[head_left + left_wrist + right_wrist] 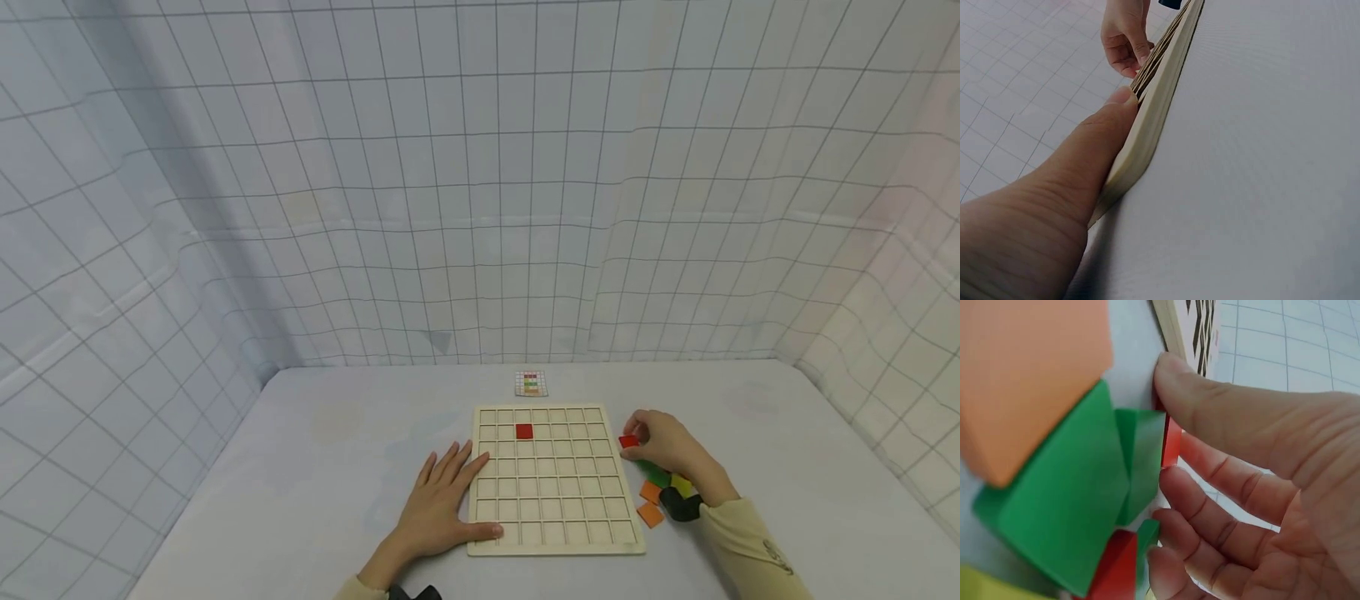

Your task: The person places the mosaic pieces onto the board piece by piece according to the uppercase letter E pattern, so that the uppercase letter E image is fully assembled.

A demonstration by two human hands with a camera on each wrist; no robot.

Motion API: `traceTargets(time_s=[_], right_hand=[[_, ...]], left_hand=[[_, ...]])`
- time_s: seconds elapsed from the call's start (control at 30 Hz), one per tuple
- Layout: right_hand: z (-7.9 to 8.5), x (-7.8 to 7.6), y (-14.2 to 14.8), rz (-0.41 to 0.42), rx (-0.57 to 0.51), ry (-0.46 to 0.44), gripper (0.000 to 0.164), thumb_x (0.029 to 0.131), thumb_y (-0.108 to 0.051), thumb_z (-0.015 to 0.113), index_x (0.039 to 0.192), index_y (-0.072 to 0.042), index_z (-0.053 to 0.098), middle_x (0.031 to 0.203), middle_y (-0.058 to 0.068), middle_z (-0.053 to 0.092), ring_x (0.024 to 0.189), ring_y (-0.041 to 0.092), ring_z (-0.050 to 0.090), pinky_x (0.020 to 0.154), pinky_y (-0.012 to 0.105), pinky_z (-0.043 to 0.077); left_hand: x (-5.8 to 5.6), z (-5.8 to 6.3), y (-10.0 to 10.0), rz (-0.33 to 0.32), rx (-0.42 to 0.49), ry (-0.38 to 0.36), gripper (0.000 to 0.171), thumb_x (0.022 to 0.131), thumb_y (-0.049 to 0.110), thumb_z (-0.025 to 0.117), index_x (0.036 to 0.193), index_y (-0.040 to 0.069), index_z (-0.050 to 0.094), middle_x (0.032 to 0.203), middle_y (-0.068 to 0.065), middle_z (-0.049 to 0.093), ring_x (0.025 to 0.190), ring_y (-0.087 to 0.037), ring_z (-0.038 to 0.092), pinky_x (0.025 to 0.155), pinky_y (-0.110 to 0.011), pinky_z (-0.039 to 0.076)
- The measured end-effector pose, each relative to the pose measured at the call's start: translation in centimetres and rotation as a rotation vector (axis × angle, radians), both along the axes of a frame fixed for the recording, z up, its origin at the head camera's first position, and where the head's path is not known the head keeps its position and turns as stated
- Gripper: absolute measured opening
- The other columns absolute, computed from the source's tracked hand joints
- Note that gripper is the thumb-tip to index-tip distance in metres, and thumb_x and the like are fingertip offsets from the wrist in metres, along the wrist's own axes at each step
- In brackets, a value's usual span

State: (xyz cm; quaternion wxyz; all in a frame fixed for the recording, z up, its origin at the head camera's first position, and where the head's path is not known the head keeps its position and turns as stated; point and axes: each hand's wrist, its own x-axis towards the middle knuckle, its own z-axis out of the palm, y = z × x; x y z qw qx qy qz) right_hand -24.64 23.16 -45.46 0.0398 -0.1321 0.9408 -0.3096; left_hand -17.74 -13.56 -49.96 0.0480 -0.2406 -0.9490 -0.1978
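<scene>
A pale wooden grid board (555,550) lies on the table with one red square tile (524,432) in a cell of its second row from the back. My left hand (441,510) rests on the board's left edge, fingers spread and thumb over the near left corner. Just beyond the right edge of the board, my right hand (667,442) pinches another red tile (627,441) between thumb and fingers. In the right wrist view that red tile (1172,440) shows partly behind green tiles (1063,494).
Loose tiles lie right of the board under my right wrist: orange (650,514), yellow (681,485) and green (656,474). The right wrist view shows one more red tile (1119,565) among them. A small card with a coloured grid pattern (531,384) lies behind the board.
</scene>
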Motion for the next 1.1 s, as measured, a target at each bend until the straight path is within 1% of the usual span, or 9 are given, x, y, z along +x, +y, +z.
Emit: traceTargets(time_s=[0.1, 0.3, 0.43, 0.53, 0.7, 0.97, 1.1], right_hand=[[0.0, 0.01, 0.1, -0.01, 0.008, -0.008, 0.027, 0.076, -0.016, 0.081, 0.087, -0.006, 0.059, 0.074, 0.002, 0.05, 0.067, 0.017, 0.045, 0.06, 0.031, 0.04], [0.08, 0.11, 0.37, 0.001, 0.001, -0.031, 0.03, 0.077, -0.02, 0.08, 0.083, -0.005, 0.055, 0.072, 0.002, 0.047, 0.065, 0.017, 0.043, 0.058, 0.031, 0.037], [0.2, 0.12, 0.48, -0.004, 0.01, -0.042, 0.029, 0.078, -0.021, 0.08, 0.084, -0.006, 0.056, 0.074, 0.002, 0.051, 0.067, 0.017, 0.046, 0.059, 0.031, 0.04], [0.3, 0.14, 0.59, -0.005, 0.008, -0.041, 0.027, 0.078, -0.02, 0.08, 0.086, -0.006, 0.058, 0.076, 0.002, 0.054, 0.069, 0.017, 0.049, 0.061, 0.032, 0.043], [0.47, 0.18, 0.64, -0.003, -0.01, -0.044, 0.025, 0.078, -0.017, 0.079, 0.087, -0.004, 0.059, 0.075, 0.002, 0.053, 0.068, 0.017, 0.048, 0.061, 0.033, 0.042], [0.32, 0.1, 0.57, 0.013, 0.013, -0.029, 0.026, 0.079, -0.016, 0.079, 0.084, -0.004, 0.056, 0.075, 0.002, 0.05, 0.067, 0.018, 0.044, 0.06, 0.032, 0.04], [0.08, 0.05, 0.52, 0.005, 0.008, -0.031, 0.028, 0.078, -0.014, 0.079, 0.083, -0.004, 0.054, 0.075, 0.003, 0.05, 0.067, 0.018, 0.045, 0.06, 0.032, 0.04]], left_hand=[[0.02, 0.03, 0.01, 0.004, -0.001, -0.005, 0.099, 0.073, 0.079, 0.053, 0.149, 0.018, 0.033, 0.154, -0.011, 0.024, 0.142, -0.03, 0.013, 0.111, -0.052, 0.003], [0.05, 0.15, -0.02, 0.009, -0.003, -0.024, 0.101, 0.072, 0.08, 0.053, 0.15, 0.02, 0.031, 0.155, -0.01, 0.022, 0.142, -0.028, 0.01, 0.111, -0.051, 0.001], [0.01, 0.12, 0.02, 0.007, -0.002, -0.012, 0.1, 0.072, 0.079, 0.054, 0.15, 0.019, 0.033, 0.154, -0.01, 0.023, 0.142, -0.029, 0.012, 0.111, -0.051, 0.003], [0.01, 0.09, 0.08, 0.006, 0.0, -0.008, 0.099, 0.073, 0.079, 0.054, 0.149, 0.019, 0.034, 0.154, -0.011, 0.025, 0.142, -0.03, 0.013, 0.111, -0.053, 0.004], [0.01, 0.13, 0.11, 0.008, -0.003, -0.019, 0.099, 0.073, 0.079, 0.052, 0.149, 0.02, 0.033, 0.154, -0.011, 0.024, 0.142, -0.029, 0.013, 0.111, -0.053, 0.003], [-0.04, 0.11, 0.07, 0.005, -0.001, 0.003, 0.098, 0.074, 0.078, 0.053, 0.149, 0.019, 0.033, 0.153, -0.011, 0.025, 0.141, -0.031, 0.015, 0.111, -0.053, 0.004], [-0.05, 0.05, 0.05, 0.004, -0.003, -0.005, 0.098, 0.074, 0.078, 0.053, 0.149, 0.019, 0.033, 0.153, -0.012, 0.025, 0.141, -0.031, 0.015, 0.111, -0.053, 0.004]])
